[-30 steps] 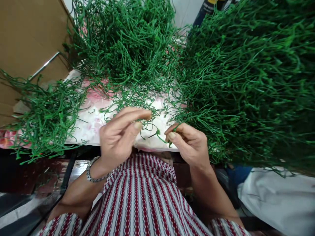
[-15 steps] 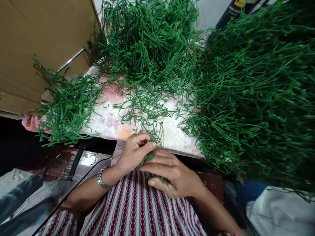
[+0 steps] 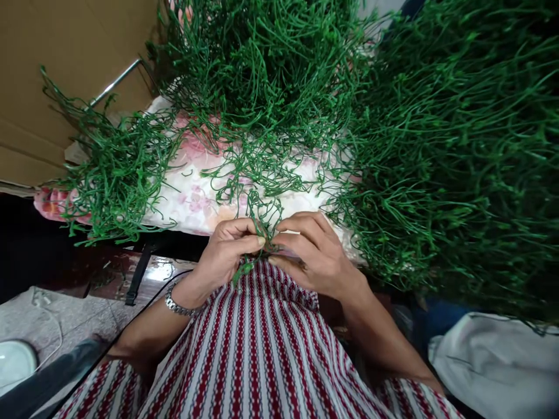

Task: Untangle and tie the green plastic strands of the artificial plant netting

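Note:
My left hand [image 3: 229,250] is closed, thumb against forefinger, on a small bunch of thin green plant stems [image 3: 247,267] at the front edge of the cloth. The stems have small branching tips. Some stick out below the thumb, and others rise past the fingers onto the cloth. Close on the right, my right hand [image 3: 317,250] has its fingers bent and its fingertips at the same stems, thumb underneath. Just beyond both hands, loose stems [image 3: 271,174] lie scattered over the flowered cloth [image 3: 192,201].
A large heap of green stems [image 3: 458,163] fills the right side, and another pile [image 3: 271,64] stands at the back. A smaller clump [image 3: 117,174] hangs over the left edge. Cardboard [image 3: 74,70] stands back left with a metal rod [image 3: 116,81]. White fabric [image 3: 498,361] lies lower right.
My right hand has moved up and slightly right, from below the left fingers to beside them. The left hand keeps its pinch on the stems. The view has shifted slightly.

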Demonstrator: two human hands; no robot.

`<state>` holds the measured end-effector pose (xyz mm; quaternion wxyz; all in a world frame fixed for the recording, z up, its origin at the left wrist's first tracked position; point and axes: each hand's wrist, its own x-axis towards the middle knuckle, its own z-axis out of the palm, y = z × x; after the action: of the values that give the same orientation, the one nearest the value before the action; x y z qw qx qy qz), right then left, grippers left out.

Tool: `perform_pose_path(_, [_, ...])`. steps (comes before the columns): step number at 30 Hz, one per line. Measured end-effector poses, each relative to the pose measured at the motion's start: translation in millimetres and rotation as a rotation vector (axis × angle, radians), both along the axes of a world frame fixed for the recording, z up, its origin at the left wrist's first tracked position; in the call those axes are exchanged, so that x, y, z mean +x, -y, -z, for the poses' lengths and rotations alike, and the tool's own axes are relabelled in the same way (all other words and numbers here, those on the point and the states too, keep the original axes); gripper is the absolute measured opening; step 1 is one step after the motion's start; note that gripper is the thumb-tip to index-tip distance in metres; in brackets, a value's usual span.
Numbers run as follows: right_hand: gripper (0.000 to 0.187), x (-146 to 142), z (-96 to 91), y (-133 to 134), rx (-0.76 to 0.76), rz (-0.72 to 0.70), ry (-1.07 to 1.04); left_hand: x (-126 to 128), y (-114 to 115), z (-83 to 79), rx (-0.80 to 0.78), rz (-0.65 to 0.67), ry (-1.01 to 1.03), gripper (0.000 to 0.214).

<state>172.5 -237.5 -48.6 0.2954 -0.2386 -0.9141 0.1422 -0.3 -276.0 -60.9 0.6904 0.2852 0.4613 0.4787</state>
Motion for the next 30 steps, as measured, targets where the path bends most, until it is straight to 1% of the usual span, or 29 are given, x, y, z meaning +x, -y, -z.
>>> perform_pose_path(2, [0.026,-6,10.1,0,0.041,0.054,-0.086,0,0,-0.1,-0.033,0.005,0.038,0.018])
perform_pose_path(4, [0.032,-7,15.8,-1,0.048,0.088,-0.106,-1,-1,-0.2,-0.053,0.009,0.052,0.018])
perform_pose_path(6, [0.032,-5,18.0,-2,0.027,0.076,-0.078,-2,-1,-0.1,-0.066,0.014,0.059,0.017])
perform_pose_path(8, [0.028,-4,18.7,-4,0.007,0.045,-0.067,-2,-2,-0.1,-0.066,0.015,0.056,0.014])
perform_pose_path(11, [0.023,-4,19.7,-5,0.004,0.036,-0.092,-1,-2,-0.9,-0.021,-0.004,-0.007,0.008])
perform_pose_path(15, [0.023,-9,22.0,-1,0.054,0.112,-0.055,-2,-2,-2.6,0.093,-0.050,-0.149,0.005])
perform_pose_path(19, [0.026,-11,22.8,2,0.083,0.135,-0.040,-5,-1,0.3,0.124,-0.021,-0.207,0.016])
perform_pose_path(21, [0.032,-11,22.6,2,0.049,0.108,-0.056,-8,-1,2.4,0.127,0.001,-0.194,0.021])
perform_pose_path(24, [0.036,-10,22.6,0,0.002,0.047,-0.014,-10,-1,3.7,0.118,0.043,-0.152,0.025])
perform_pose_path(26, [0.033,-11,23.6,-1,0.021,0.059,0.027,-10,-2,3.2,0.119,0.055,-0.125,0.026])
perform_pose_path(30, [0.018,-15,27.6,0,0.100,0.168,0.052,-8,-3,2.3,0.095,0.084,-0.132,0.027])
